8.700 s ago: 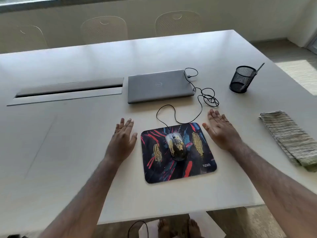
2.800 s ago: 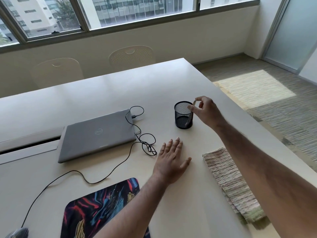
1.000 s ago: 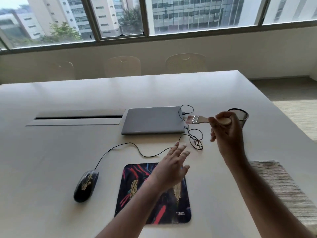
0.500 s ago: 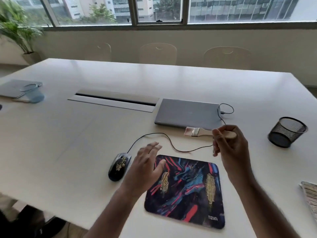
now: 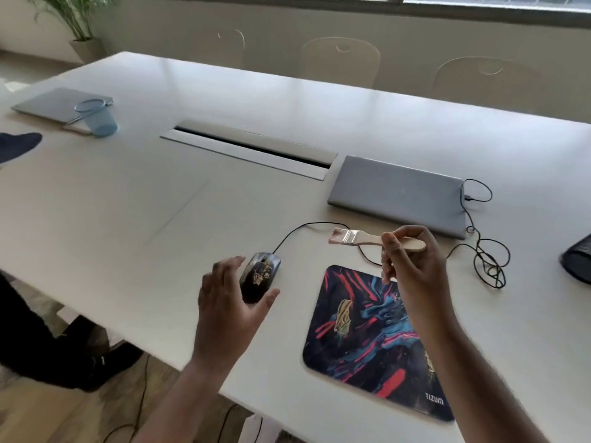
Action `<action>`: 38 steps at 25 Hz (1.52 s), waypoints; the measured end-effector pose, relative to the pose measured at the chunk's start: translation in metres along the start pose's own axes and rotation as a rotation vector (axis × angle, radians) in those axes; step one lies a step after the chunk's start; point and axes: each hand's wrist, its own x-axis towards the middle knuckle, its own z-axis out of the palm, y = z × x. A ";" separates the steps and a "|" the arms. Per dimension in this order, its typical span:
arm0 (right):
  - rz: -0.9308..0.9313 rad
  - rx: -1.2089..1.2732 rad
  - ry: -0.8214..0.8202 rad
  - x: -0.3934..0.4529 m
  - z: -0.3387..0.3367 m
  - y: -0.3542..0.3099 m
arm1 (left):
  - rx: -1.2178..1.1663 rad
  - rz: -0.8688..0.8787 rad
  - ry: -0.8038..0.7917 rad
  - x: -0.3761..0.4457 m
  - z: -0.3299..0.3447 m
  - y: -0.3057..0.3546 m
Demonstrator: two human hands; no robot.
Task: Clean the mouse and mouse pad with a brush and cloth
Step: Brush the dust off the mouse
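Note:
A black mouse (image 5: 260,276) with gold marks lies on the white table (image 5: 128,219), left of the colourful mouse pad (image 5: 374,340). My left hand (image 5: 228,306) hovers over the near end of the mouse, fingers spread and relaxed, holding nothing. My right hand (image 5: 412,266) grips the wooden handle of a small flat brush (image 5: 355,237), held level above the far edge of the pad with its bristles pointing left. The mouse's black cable (image 5: 486,257) runs behind the pad to the closed grey laptop (image 5: 396,193). The cloth is out of view.
A black mesh pen cup (image 5: 577,260) sits at the right edge. Far left are a second laptop (image 5: 54,103) and a blue plastic cup (image 5: 96,118). A cable slot (image 5: 252,147) crosses the table's middle. Another person's legs (image 5: 48,340) show below the left table edge.
The view has swung left and down. My left hand has moved onto the near end of the mouse. My right hand still holds the brush, in about the same place over the pad's far edge.

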 end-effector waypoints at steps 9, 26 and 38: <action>0.115 0.023 -0.136 -0.016 0.048 0.007 | 0.107 -0.129 -0.107 -0.006 0.025 -0.022; 0.075 0.001 -0.121 -0.029 0.087 0.014 | -0.049 -0.102 0.005 0.020 0.020 -0.036; -0.002 -0.036 -0.131 0.001 0.134 -0.006 | -0.102 -0.043 0.072 0.036 -0.013 -0.035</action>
